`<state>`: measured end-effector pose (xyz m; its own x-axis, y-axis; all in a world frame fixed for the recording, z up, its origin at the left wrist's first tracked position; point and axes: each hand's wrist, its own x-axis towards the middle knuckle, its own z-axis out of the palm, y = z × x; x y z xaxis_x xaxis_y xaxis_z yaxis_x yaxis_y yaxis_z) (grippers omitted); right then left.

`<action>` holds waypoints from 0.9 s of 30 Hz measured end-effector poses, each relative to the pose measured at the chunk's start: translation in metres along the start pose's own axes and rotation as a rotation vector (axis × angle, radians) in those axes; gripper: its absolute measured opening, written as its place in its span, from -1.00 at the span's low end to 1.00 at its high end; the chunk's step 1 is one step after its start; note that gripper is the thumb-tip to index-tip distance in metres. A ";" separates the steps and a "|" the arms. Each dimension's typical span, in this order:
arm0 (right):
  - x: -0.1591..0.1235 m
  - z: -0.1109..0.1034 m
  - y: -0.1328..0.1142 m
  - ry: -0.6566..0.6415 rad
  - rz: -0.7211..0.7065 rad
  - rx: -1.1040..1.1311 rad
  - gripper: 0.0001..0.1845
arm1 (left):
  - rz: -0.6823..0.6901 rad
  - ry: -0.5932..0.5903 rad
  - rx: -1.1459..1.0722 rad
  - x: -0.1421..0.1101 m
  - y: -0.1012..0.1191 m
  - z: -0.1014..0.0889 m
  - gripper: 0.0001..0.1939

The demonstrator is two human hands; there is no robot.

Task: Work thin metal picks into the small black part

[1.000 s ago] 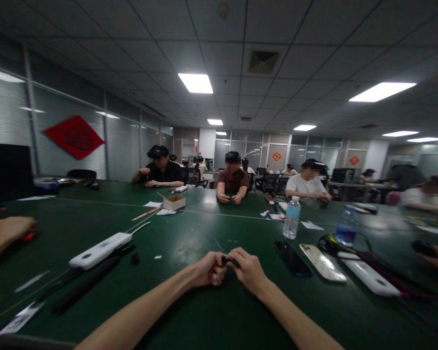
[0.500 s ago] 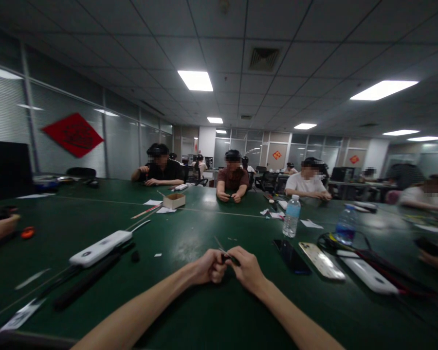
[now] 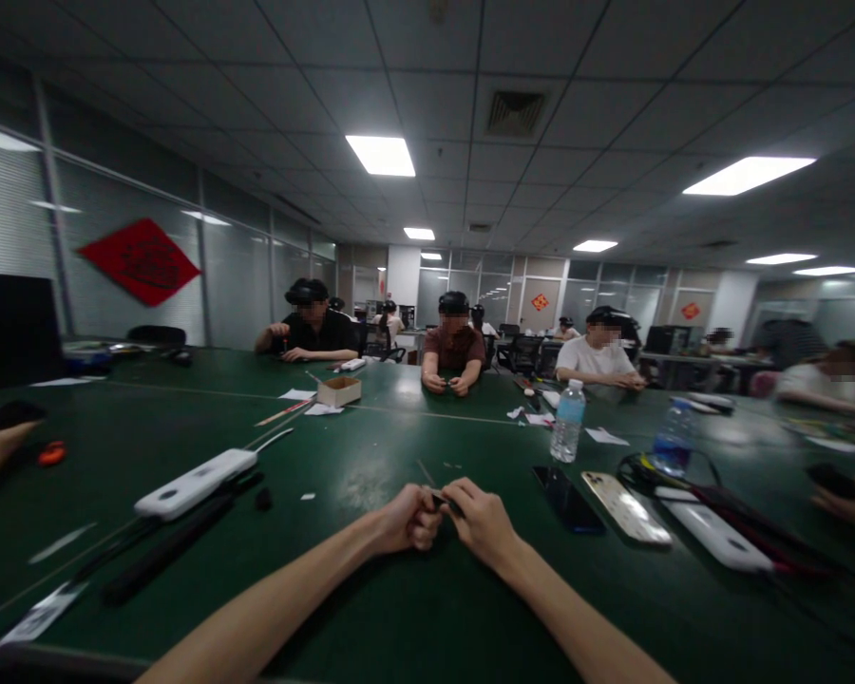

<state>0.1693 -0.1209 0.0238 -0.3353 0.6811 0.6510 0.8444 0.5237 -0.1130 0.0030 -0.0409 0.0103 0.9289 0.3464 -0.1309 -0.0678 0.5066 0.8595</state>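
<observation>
Above the near part of the green table (image 3: 370, 608), my two hands meet. My left hand (image 3: 405, 521) is closed in a loose fist, fingers curled round something small. My right hand (image 3: 481, 522) pinches at a small dark piece (image 3: 442, 500) right beside the left thumb. A thin stick or wire (image 3: 425, 473) points up and away from the left fingers. What kind of thing this is stays too small and dim to tell, and the fingers cover most of it.
Left lie a white power strip (image 3: 196, 484), a black rod-like thing (image 3: 167, 551) and an orange-red roll (image 3: 52, 453). Right are a dark phone (image 3: 568, 499), a patterned phone (image 3: 627, 508), water bottles (image 3: 567, 423) and another power strip (image 3: 716, 532). Several people sit around the table; an open box (image 3: 340, 390) stands farther back.
My right fingers have shifted slightly on the dark piece, which shows at a different angle. My left hand has barely moved. At the far left, another person's hand has turned with its dark object.
</observation>
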 end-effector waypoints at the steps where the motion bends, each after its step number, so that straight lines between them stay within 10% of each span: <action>1: 0.001 -0.001 0.000 -0.012 -0.016 -0.011 -0.76 | 0.006 0.005 -0.001 0.000 0.000 0.000 -0.94; 27: 0.006 -0.008 0.007 -0.022 -0.005 0.178 -0.83 | -0.070 0.046 -0.035 -0.004 0.005 0.006 -0.74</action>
<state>0.1767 -0.1176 0.0328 -0.3497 0.6885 0.6354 0.7561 0.6079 -0.2426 0.0011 -0.0438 0.0182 0.9140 0.3451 -0.2133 -0.0170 0.5577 0.8298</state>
